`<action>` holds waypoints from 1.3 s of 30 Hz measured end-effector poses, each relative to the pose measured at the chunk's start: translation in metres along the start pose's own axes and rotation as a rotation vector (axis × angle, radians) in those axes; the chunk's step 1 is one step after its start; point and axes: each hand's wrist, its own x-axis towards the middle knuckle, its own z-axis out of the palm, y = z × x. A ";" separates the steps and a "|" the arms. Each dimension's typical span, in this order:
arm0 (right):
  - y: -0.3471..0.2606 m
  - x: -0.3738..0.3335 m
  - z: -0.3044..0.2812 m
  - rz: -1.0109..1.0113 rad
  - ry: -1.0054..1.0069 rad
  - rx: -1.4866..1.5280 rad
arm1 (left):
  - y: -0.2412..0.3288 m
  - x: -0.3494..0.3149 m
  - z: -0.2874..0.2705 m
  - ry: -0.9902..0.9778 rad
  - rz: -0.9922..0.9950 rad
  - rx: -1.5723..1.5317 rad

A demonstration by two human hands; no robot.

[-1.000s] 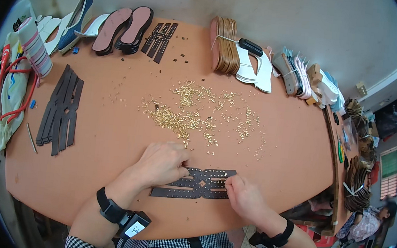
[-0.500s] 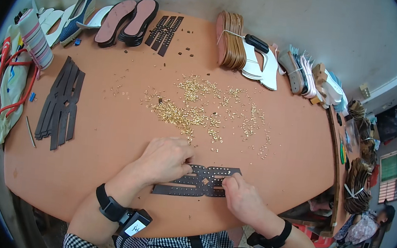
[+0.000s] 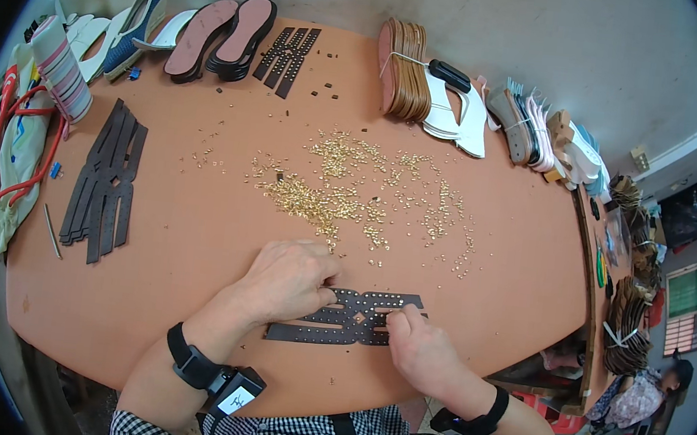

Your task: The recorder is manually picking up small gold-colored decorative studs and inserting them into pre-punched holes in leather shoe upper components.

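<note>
A dark cut shoe upper (image 3: 346,336), its several strips lined with small shiny studs and joined round a diamond-shaped hole, lies flat before me. My left hand (image 3: 296,276) is closed on the far left strip, knuckles up, covering that strip's end. On the other side, my right hand (image 3: 424,349) has thumb and fingers pinched together against the right strips, hiding part of them. Whether a stud is between those fingertips is too small to see. Just beyond my hands, loose gold studs (image 3: 308,202) are scattered in a heap on the brown table (image 3: 188,286).
Plain dark uppers (image 3: 117,193) are stacked at left, beside a metal rod (image 3: 51,230). A studded upper (image 3: 287,60), pink-topped soles (image 3: 245,32) and a tied sole bundle (image 3: 406,71) stand along the back. A person (image 3: 639,399) is at far right.
My right hand has shifted slightly left along the strips, fingertips still pinched. My left hand stays in place on the upper.
</note>
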 end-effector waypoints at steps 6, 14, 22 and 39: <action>0.007 0.006 -0.004 -0.011 0.053 0.158 | -0.001 -0.001 0.002 0.013 0.004 0.007; 0.001 0.005 -0.007 0.001 -0.016 0.108 | -0.001 -0.001 0.003 0.014 -0.002 0.019; 0.002 0.006 -0.005 -0.028 -0.030 0.034 | 0.001 -0.001 0.001 0.012 -0.001 0.015; 0.015 0.021 -0.018 0.096 -0.117 0.274 | 0.001 -0.001 -0.001 0.033 0.011 -0.025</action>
